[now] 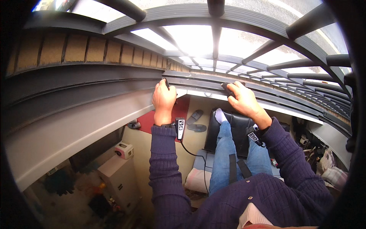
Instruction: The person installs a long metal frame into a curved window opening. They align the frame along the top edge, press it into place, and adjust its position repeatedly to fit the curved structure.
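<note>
My left hand is closed in a fist above the inner side of the dark grey window track. A small dark piece shows at the top of its fingers, too hidden to name. To the right, my right hand is closed around a small black object, held against the same track; its kind is not clear. A white sill edge runs just below the track, between my hands. Each wrist carries a small strapped-on device, and a black cable hangs from the left one.
Dark metal bars form a grille beyond the window. Below me are a black padded seat with my foot on it, grey slippers and a red mat. A cabinet bearing a pink-white box stands at lower left.
</note>
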`<state>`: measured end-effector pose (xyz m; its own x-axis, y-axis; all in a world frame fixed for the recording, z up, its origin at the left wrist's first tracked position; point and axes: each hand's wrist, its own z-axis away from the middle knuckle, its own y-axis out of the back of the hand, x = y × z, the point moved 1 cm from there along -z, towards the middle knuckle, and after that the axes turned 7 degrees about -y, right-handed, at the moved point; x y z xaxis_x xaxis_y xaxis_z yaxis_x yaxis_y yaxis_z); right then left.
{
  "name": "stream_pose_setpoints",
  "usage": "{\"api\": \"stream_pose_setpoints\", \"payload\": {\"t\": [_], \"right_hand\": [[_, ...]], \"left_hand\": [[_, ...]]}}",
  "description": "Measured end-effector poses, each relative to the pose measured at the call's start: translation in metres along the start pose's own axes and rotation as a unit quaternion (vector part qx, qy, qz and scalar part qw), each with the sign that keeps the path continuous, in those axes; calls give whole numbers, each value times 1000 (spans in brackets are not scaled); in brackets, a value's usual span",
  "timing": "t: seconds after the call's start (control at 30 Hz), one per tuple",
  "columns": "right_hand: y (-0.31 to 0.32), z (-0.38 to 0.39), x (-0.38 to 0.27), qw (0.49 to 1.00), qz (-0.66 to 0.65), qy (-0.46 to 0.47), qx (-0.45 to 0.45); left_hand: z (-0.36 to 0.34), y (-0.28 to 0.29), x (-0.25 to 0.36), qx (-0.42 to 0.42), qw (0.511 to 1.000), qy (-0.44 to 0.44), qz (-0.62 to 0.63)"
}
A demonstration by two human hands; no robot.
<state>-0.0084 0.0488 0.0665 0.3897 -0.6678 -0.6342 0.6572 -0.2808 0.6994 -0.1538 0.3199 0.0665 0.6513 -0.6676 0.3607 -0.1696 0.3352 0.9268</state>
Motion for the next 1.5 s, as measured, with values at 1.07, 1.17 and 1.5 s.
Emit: {"api": "stream_pose_setpoints", "payload": {"t": [1.07, 1.17, 1.5], "right_hand": [[-58, -53, -60, 997, 54, 31, 53], [-58, -53, -59, 997, 49, 36, 54], [-78, -77, -79, 999, 9, 49, 11]], "left_hand": [[-26, -16, 12, -64, 955, -239, -163], [-16, -18, 18, -68, 962, -227, -133], [-9, -21, 24, -79, 980, -167, -69]]}}
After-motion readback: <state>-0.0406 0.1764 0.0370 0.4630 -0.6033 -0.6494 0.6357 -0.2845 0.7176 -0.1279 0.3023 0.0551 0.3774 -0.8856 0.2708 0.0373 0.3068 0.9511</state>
